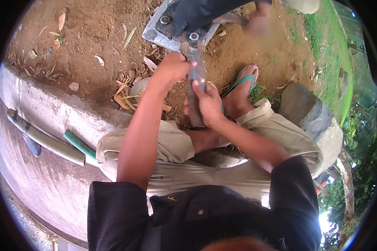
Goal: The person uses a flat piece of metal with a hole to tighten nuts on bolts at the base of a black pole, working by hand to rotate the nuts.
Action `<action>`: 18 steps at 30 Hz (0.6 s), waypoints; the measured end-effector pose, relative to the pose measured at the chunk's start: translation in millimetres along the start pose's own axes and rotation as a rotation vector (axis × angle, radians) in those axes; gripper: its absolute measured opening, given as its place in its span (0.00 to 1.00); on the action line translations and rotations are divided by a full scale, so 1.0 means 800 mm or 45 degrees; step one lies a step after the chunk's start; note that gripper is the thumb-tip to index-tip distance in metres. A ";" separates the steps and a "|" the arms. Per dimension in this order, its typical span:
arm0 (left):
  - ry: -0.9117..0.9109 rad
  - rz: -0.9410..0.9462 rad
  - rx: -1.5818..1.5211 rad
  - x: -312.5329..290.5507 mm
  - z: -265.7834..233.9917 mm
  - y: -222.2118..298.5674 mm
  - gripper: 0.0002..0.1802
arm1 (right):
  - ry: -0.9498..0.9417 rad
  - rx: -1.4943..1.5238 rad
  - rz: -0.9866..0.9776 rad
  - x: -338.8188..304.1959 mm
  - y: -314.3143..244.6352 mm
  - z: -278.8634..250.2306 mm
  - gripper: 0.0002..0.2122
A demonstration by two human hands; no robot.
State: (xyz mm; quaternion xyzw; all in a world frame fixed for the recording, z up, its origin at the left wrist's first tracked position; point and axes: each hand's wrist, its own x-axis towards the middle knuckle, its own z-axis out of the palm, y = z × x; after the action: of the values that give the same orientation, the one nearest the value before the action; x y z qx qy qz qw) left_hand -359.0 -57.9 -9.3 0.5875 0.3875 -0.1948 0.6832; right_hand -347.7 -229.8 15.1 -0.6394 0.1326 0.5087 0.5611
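A long, flat, rusty brown bar [193, 109] with a blue mark lies before me, pointing away. Its notched far end meets the near edge of a grey metal plate [153, 34], close to a bolt with a nut [194, 36]. My left hand [171, 67] is closed at the bar's upper part, its thumb across the face. Lower down, my right hand [208, 102] wraps round the bar from the right, thumb on top. Beyond the plate, another person's hand [259, 21], blurred, is at the end of a brownish handle-like piece [230, 18].
A second bolt [165, 20] stands on the plate beside a dark grey slanting shape [205, 12]. To the left runs a concrete kerb [42, 94], with a beige pipe [50, 140] and green tube [79, 144] below. A large stone [308, 108] sits right of my sandalled foot [245, 85].
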 end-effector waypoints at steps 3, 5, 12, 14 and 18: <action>0.064 0.064 -0.320 -0.003 0.043 0.014 0.16 | -0.088 -0.228 -0.009 0.025 -0.034 -0.074 0.14; -0.049 0.059 -0.526 -0.004 0.048 0.020 0.20 | -0.200 -0.480 0.061 0.037 -0.090 -0.099 0.13; -0.159 0.181 -0.605 0.009 0.065 0.014 0.20 | -0.363 -0.768 0.236 0.066 -0.183 -0.118 0.12; -0.084 0.189 -0.597 0.013 0.069 0.009 0.21 | -0.236 -0.614 0.196 0.057 -0.148 -0.107 0.12; 0.100 0.217 -0.385 0.022 0.071 0.008 0.23 | -0.145 -0.518 -0.041 0.039 -0.098 -0.098 0.12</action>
State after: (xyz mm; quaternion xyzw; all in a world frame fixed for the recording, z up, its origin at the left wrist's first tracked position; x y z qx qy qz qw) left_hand -326.3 -106.9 -18.2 0.5160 0.3876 -0.0525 0.7621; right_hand -236.3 -258.0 24.0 -0.7117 -0.0149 0.5513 0.4351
